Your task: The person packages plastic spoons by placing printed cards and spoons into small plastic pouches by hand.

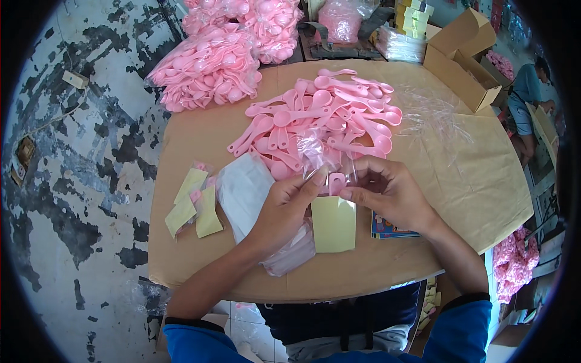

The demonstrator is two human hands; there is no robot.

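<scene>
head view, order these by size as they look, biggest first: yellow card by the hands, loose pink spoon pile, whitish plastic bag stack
1. Loose pink spoon pile
2. Whitish plastic bag stack, partly covered
3. Yellow card, clearly smallest

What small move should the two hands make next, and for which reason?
Probably smooth the clear plastic flat around the pink handle end: it looks wrinkled above the yellow card, while the left hand seems to pinch it and the right hand is at its other edge.
</scene>
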